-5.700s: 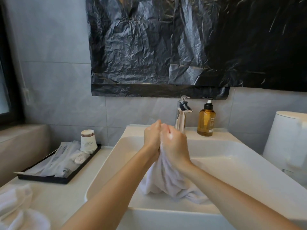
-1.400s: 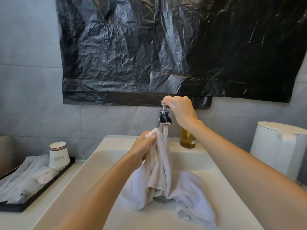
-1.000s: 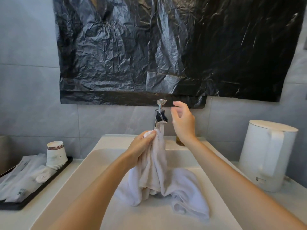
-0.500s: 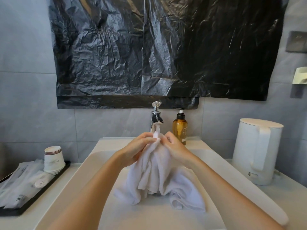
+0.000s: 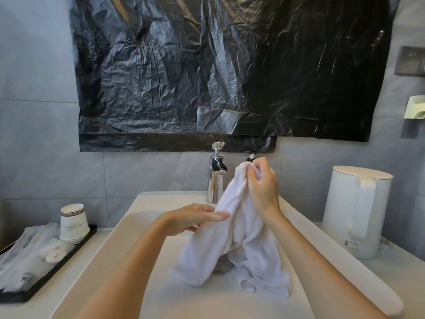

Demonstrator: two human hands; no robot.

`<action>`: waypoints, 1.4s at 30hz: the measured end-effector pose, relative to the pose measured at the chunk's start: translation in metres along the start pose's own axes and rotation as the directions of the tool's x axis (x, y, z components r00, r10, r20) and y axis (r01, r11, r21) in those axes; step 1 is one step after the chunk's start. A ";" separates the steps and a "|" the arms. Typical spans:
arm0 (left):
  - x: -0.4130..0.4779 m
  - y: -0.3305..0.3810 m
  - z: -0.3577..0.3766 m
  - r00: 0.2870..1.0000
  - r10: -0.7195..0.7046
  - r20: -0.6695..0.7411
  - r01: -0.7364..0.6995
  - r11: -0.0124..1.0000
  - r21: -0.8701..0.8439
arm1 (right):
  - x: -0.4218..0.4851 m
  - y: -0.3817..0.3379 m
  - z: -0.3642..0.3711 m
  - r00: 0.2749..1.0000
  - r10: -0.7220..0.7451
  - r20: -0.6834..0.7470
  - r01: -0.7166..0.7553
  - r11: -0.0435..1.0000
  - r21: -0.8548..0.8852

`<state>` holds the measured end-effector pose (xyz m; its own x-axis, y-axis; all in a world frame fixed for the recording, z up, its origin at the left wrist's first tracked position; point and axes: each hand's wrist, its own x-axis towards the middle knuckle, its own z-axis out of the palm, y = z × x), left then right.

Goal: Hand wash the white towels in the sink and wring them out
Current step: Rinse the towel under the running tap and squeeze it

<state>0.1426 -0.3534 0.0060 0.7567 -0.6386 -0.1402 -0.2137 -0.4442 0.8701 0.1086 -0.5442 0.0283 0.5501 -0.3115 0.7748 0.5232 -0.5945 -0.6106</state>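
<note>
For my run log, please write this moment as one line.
phase: washing | right hand: grips white towel top, raised | left hand: straight fingers touch towel | towel bottom: lies in sink

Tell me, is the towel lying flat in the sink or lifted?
Lifted. The right hand grips the towel at its top end; its lower folds rest in the sink. The left hand touches its side.

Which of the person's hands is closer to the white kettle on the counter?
Right. The right hand pinches the top of the towel, left of the kettle with a gap between. The left hand rests on the towel lower down, farther left.
</note>
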 end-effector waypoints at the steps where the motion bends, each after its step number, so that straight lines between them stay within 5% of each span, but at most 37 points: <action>1: 0.000 -0.002 -0.001 1.000 -0.023 -0.014 0.024 1.000 0.013 | 0.003 0.000 -0.003 0.999 0.020 -0.031 -0.020 1.000 0.024; 6: 0.003 -0.003 0.002 0.980 0.056 -0.193 -0.058 0.998 -0.005 | 0.007 0.001 -0.016 0.990 0.077 -0.122 -0.081 0.996 -0.033; 8: 0.005 -0.002 -0.002 0.899 0.133 -0.417 -0.105 0.990 0.089 | 0.009 0.005 -0.020 0.983 0.092 -0.161 -0.115 0.984 -0.134; 10: 0.007 -0.002 -0.009 0.737 0.207 -0.644 -0.139 0.978 0.154 | 0.010 0.011 -0.024 0.979 0.130 -0.155 -0.167 0.953 -0.254; 12: 0.005 0.003 -0.015 0.613 0.212 -0.761 -0.210 0.972 0.102 | 0.009 0.015 -0.025 0.983 0.168 -0.069 -0.182 0.910 -0.374; 15: 0.005 0.009 -0.013 0.634 0.187 -0.751 -0.261 0.965 0.020 | 0.005 0.022 -0.021 0.969 0.170 0.179 -0.035 0.813 -0.581; 19: 0.006 0.003 -0.006 0.677 0.171 -0.715 -0.267 0.963 -0.023 | -0.007 0.031 -0.004 0.710 0.398 0.581 0.037 0.802 -0.596; 22: 0.010 0.006 0.005 0.673 0.236 -0.701 -0.356 0.934 -0.028 | -0.025 0.028 0.016 0.594 0.344 0.727 0.053 0.885 -0.462; 26: 0.012 0.002 0.003 0.627 0.208 -0.750 -0.355 0.934 -0.038 | -0.015 0.022 0.017 0.754 0.333 0.566 -0.298 0.941 -0.157; 30: 0.023 -0.002 0.015 0.736 0.160 -0.658 -0.226 0.974 -0.016 | -0.014 0.006 0.018 0.862 0.316 0.395 -0.366 0.929 0.055; 34: 0.031 0.005 0.042 0.795 0.068 -0.603 -0.307 0.902 -0.303 | -0.044 -0.003 0.040 0.815 0.211 0.540 -0.175 0.978 -0.117; 36: 0.033 0.006 0.045 0.773 0.066 -0.631 -0.319 0.900 -0.296 | -0.046 -0.003 0.048 0.853 0.183 0.489 -0.088 0.974 -0.210; 42: 0.036 0.010 0.048 0.749 0.003 -0.662 -0.322 0.875 -0.361 | -0.037 0.009 0.049 0.880 0.267 0.393 -0.131 0.931 -0.340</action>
<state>0.1383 -0.4115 -0.0127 0.9756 -0.0633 0.2103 -0.2078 0.0438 0.9772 0.1254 -0.5016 -0.0139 0.8794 -0.1418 0.4545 0.1938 -0.7653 -0.6138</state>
